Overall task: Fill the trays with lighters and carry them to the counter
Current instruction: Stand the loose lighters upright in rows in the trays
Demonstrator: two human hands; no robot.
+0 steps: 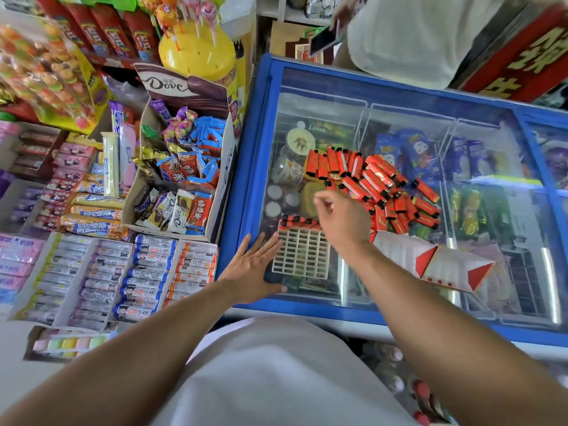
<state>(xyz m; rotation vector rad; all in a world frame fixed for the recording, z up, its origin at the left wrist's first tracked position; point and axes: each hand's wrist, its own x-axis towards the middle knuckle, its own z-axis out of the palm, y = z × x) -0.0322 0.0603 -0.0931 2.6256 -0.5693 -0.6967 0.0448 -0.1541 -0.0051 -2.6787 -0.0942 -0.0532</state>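
A white grid tray (302,256) lies on the glass lid of a blue freezer (255,142). Its far row holds several red lighters (296,221); the other slots are bare. A loose pile of red lighters (378,179) lies on the glass beyond it. My left hand (256,269) rests flat on the glass, fingers spread, touching the tray's left edge. My right hand (341,218) hovers over the tray's far right corner, fingers curled; whether it holds a lighter is hidden.
A white and red carton (430,259) lies opened flat right of the tray. Shelves of sweets and a Dove box (184,167) fill the left. Another person in a white top (415,35) stands behind the freezer holding a phone (324,40).
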